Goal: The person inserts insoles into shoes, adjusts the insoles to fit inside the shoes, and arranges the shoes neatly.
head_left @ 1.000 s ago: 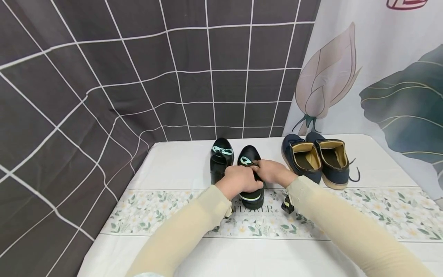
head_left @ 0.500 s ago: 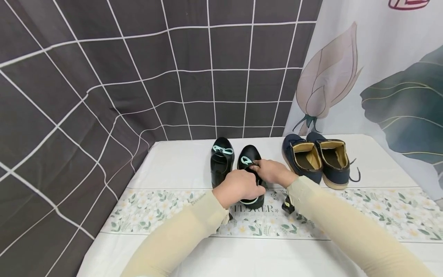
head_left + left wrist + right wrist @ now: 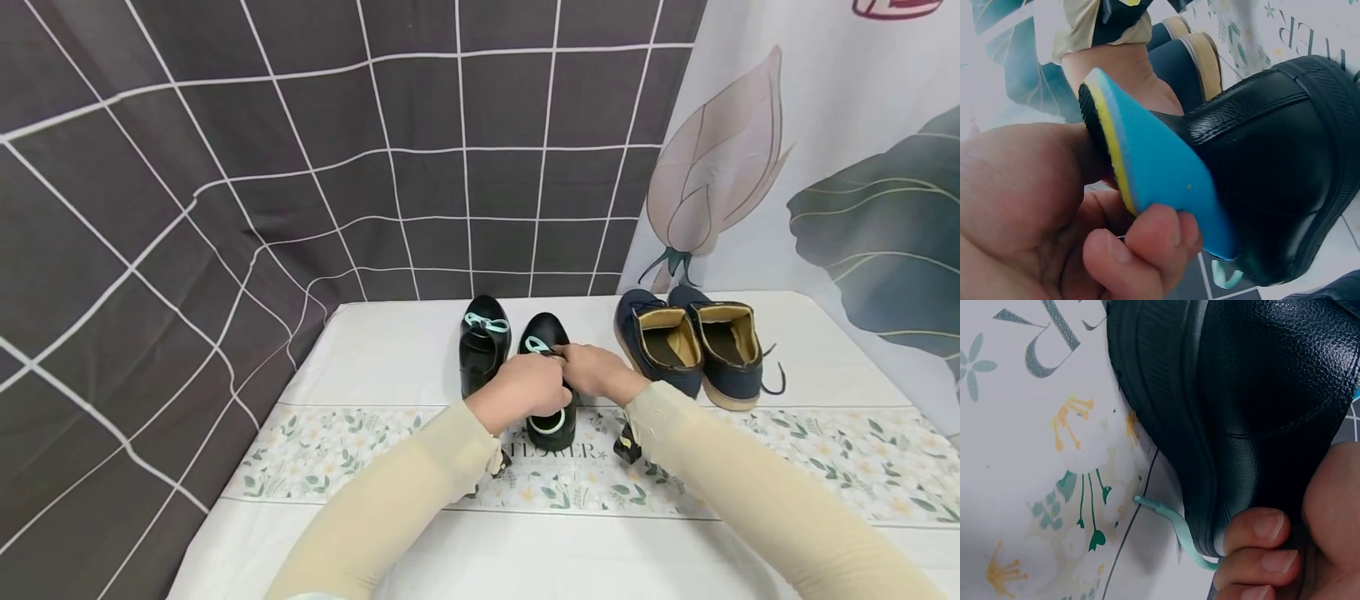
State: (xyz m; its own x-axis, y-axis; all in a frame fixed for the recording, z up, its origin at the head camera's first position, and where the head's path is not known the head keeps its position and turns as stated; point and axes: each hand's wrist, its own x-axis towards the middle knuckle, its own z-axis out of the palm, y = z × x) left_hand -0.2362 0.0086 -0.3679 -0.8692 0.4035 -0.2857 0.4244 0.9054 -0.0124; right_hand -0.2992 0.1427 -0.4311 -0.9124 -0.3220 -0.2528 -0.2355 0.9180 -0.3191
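A black leather lace-up shoe (image 3: 545,329) with mint laces stands on the cloth, toe pointing away. My left hand (image 3: 528,385) pinches a layered insole (image 3: 1160,156), blue with a yellow edge and a fuzzy black side, between thumb and fingers. In the left wrist view the insole slants against the shoe at its opening; how far it reaches inside is hidden. The right hand (image 3: 597,371) grips the upper near the laces, fingers (image 3: 1260,556) curled over the shoe's side. One lace end (image 3: 1179,531) hangs to the cloth. The matching black shoe (image 3: 480,354) stands just left.
Two navy shoes (image 3: 663,350) with tan linings stand together at the right, a loose lace beside them. A flower-printed band (image 3: 337,458) crosses the white cloth. Behind hangs a dark grid-patterned curtain (image 3: 405,183).
The left hand drew back slightly towards me, then moved forward again, closer to the right hand. The right hand keeps its grip on the shoe. The view has shifted a little.
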